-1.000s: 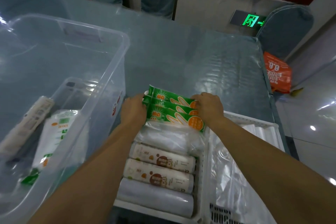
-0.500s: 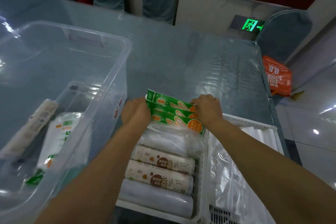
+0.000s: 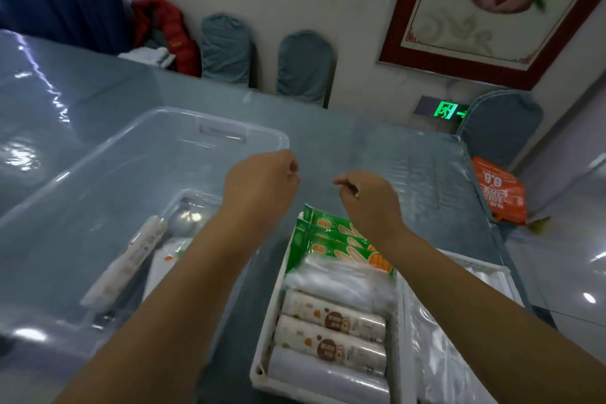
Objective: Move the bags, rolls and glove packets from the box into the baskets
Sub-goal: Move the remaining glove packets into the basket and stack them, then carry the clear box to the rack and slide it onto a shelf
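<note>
The white slatted plastic basket (image 3: 262,367) holds green glove packets (image 3: 331,239) and printed rolls (image 3: 331,334); the clear plastic box (image 3: 108,174) keeps one paper-wrapped roll (image 3: 128,259). The left hand (image 3: 262,184) and the right hand (image 3: 370,200) hover loosely curled, holding nothing.

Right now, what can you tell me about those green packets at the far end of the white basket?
The green glove packets are flat printed plastic sleeves, three as far as I can tell, overlapped like shingles and tilted. Each shows a pale glove picture, and the nearest an orange patch at its right end. They lie at the far end of the white basket, resting against a clear bag bundle. Neither hand touches them.
</note>
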